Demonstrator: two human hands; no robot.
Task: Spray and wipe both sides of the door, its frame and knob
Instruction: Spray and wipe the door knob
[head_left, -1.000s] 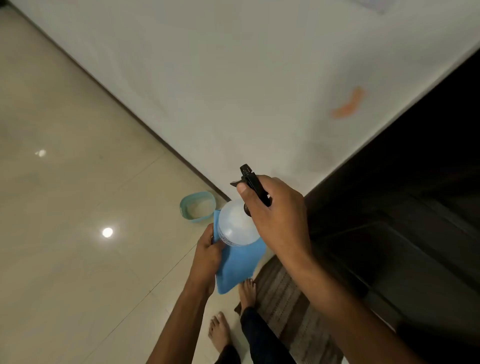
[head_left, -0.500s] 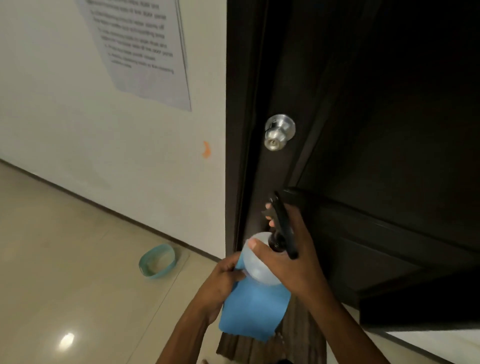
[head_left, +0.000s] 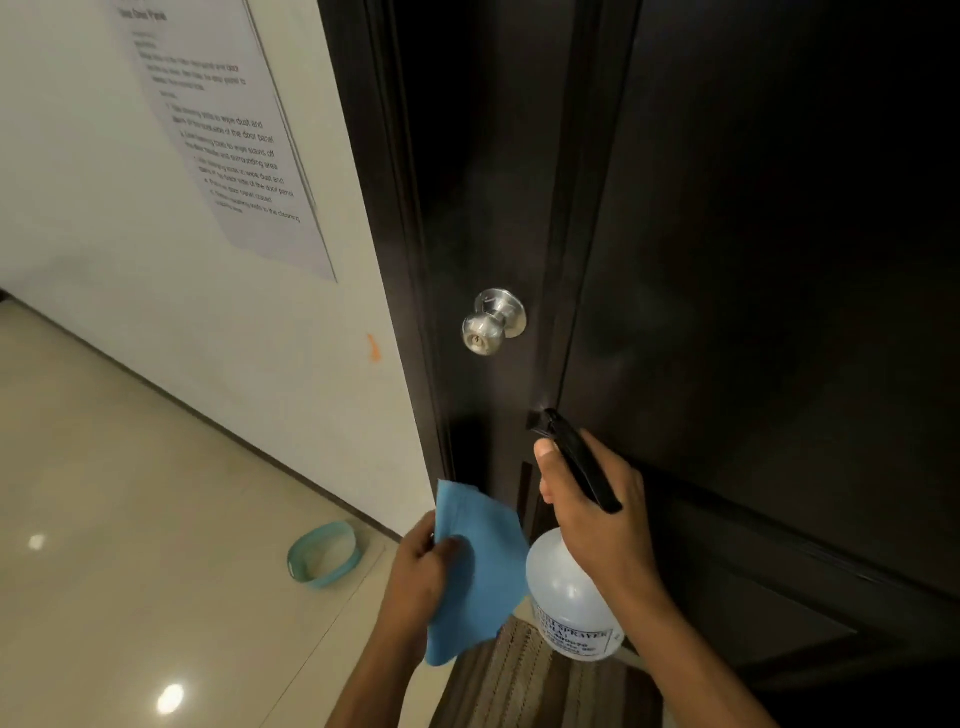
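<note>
A dark brown door (head_left: 753, 260) fills the right of the view, shut in its dark frame (head_left: 374, 208). A silver round knob (head_left: 491, 322) sits on its left stile. My right hand (head_left: 597, 514) grips the black trigger head of a translucent white spray bottle (head_left: 566, 597), whose nozzle points at the door just below the knob. A faint mist hangs before the door near the knob. My left hand (head_left: 421, 577) holds a blue cloth (head_left: 478, 566) left of the bottle, below the knob.
A white wall (head_left: 130, 260) left of the frame carries a printed paper sheet (head_left: 234, 140) and an orange mark (head_left: 373, 347). A teal oval tub (head_left: 324, 553) lies on the glossy beige tiled floor (head_left: 104, 519). A striped brown mat (head_left: 519, 680) lies at the door's foot.
My view has lifted from the floor and skirting to the door and knob. Both hands have risen, and the bottle now tilts its nozzle at the door, away from the cloth.
</note>
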